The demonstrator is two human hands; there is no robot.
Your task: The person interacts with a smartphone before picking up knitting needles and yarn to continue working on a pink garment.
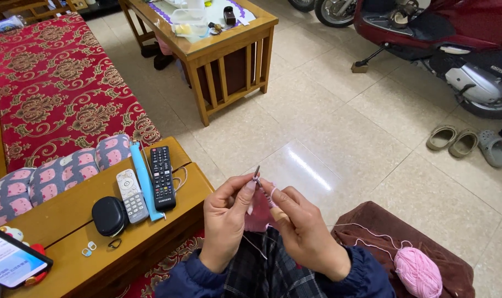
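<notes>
Red patterned sofa (58, 83) behind a wooden surface (168, 232) bearing a black remote (161, 176), white remote (131, 194) and zipped black pouch (108, 215), contents unseen. Pink yarn ball (418, 271) on brown cloth (394, 232), feeding freely. Left hand (224, 221) pinches the crochet hook (260, 185) tip; right hand (303, 229) grips its handle over pink work (259, 215).
</notes>
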